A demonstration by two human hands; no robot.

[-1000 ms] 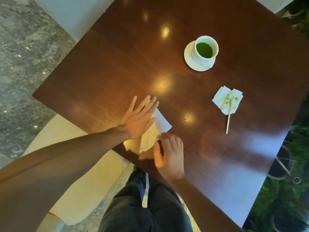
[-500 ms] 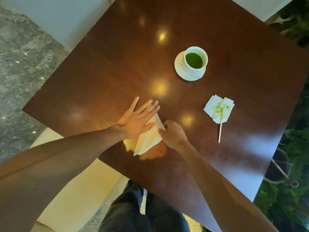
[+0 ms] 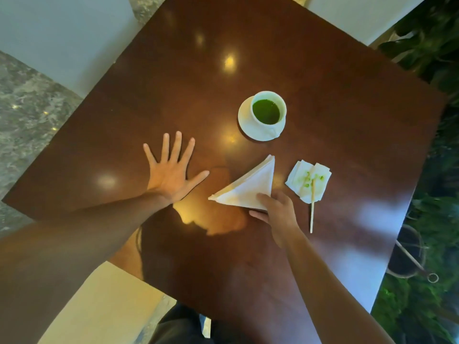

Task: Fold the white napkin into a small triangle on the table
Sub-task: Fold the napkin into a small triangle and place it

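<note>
No brand, label or writing can be read anywhere in this view from above a dark, glossy wooden table [image 3: 323,83]. A white cup [image 3: 269,109] stands on a white saucer [image 3: 250,127] toward the far side of the table, and it holds an opaque, bright green drink. Nearer the right edge lies a crumpled white paper [image 3: 309,180] spotted with green, and a thin wooden stick [image 3: 312,212] rests across it, pointing toward the person. The white napkin [image 3: 250,187] lies flat on the table between the two hands, just beside the spotted paper; it is folded into a neat triangle with layered edges showing along its left side and one point aimed at the cup. The right hand [image 3: 278,212] pinches the napkin's near right corner, fingers on top and thumb at the edge. The left hand [image 3: 171,172] lies flat on the bare wood, palm down, all fingers spread wide, holding nothing, a little apart from the napkin.
</note>
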